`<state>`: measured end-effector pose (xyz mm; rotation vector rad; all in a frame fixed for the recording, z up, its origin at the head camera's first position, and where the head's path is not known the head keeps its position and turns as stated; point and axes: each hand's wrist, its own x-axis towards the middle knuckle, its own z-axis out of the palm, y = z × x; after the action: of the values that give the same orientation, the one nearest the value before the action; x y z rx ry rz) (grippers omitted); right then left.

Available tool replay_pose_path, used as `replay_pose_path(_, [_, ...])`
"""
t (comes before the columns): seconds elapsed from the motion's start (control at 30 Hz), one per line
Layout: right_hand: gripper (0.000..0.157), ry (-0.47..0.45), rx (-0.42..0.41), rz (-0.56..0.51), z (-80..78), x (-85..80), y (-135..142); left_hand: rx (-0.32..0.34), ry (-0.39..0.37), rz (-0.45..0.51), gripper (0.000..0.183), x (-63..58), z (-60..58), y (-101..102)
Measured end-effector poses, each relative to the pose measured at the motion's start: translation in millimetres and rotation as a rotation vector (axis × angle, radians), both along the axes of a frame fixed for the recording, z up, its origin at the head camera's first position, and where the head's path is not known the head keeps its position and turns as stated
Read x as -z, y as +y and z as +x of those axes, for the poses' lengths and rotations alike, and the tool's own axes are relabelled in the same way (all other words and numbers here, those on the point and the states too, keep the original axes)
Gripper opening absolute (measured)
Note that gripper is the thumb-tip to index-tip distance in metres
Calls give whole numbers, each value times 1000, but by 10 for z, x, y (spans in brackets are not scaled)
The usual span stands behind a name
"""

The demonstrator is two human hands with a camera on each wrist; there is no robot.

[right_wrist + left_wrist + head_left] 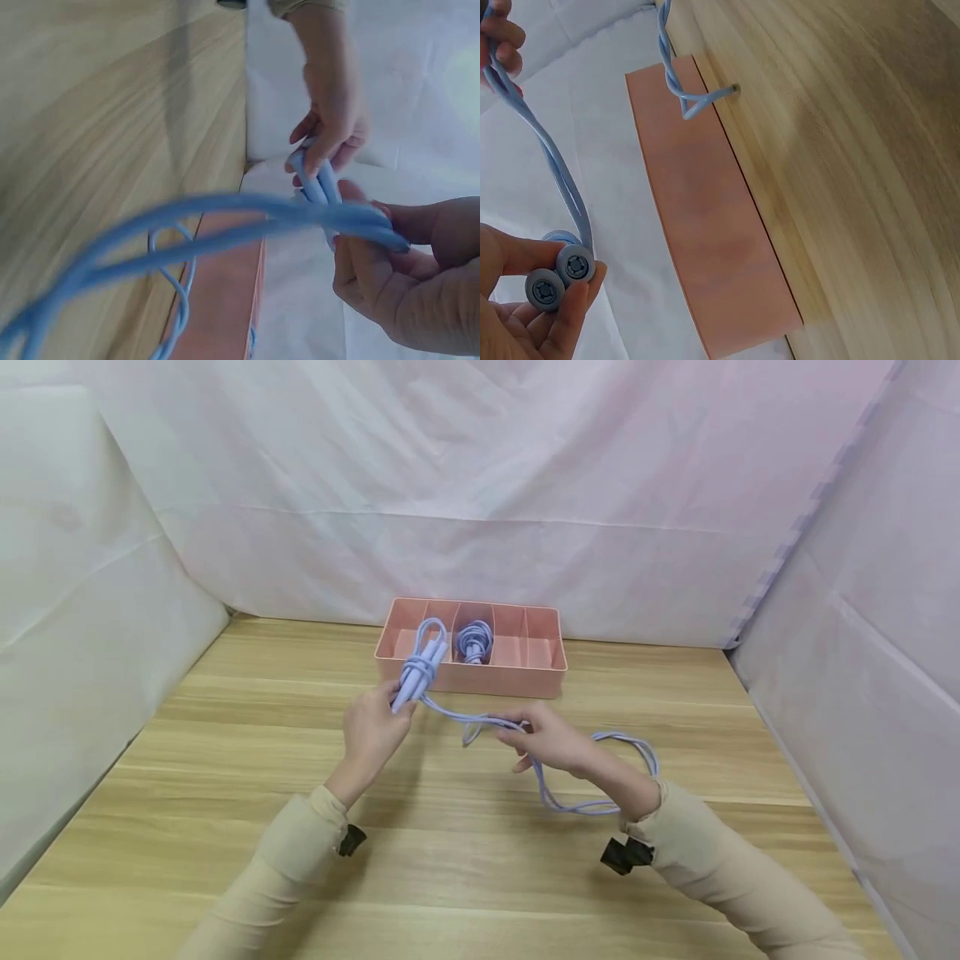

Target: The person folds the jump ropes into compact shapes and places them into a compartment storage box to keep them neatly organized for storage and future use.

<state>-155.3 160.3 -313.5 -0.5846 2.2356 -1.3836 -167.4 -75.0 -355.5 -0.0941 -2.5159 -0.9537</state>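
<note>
My left hand (371, 727) grips the two pale blue handles (420, 675) of a jump rope, held together above the front left of a pink box (471, 680). Some of the cord is wound around the handles, with a loop standing up at their far end. The round handle ends (576, 266) show between thumb and fingers in the left wrist view. To the right, my right hand (551, 739) pinches the doubled loose cord (225, 201). Beyond that hand the cord trails in a wide curve (573, 808) under the right forearm.
The pink box is split into several compartments. In its middle one lies another bundled blue rope (474, 639). The box stands near the back of the wooden table (480, 877), before a white cloth backdrop (480, 477). White cloth walls rise at both sides.
</note>
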Motion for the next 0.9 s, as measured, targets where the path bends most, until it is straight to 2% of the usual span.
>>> replay_pose_path(0.1, [26, -115, 23, -23, 7, -31, 62, 11, -13, -47, 23, 3, 10, 2])
replay_pose_path(0.17, [29, -122, 31, 4, 5, -61, 92, 23, -15, -93, 19, 6, 21, 9])
replay_pose_path(0.27, [27, -60, 28, 62, -5, -108, 121, 41, -13, -195, 10, -1, 51, 35])
replay_pose_path(0.37, [20, 58, 20, 114, -19, -156, 125, 58, -34, -321, 7, -21, 97, 71])
replay_pose_path(0.47, [17, 167, 17, 135, -37, -199, 126, 107, -82, -427, 8, -25, 131, 106])
replay_pose_path(0.57, [13, 241, 10, 142, -73, -245, 124, 194, -124, -529, 9, -29, 165, 148])
replay_pose_path(0.7, [11, 314, -49, 156, -151, -302, 78, 368, -141, -659, 12, -35, 249, 242])
replay_pose_path(0.8, [10, 359, -107, 151, -228, -327, 23, 480, -109, -725, 18, -36, 320, 321])
replay_pose_path(0.9, [10, 366, -134, 133, -333, -324, 12, 550, -40, -764, 18, -49, 361, 349])
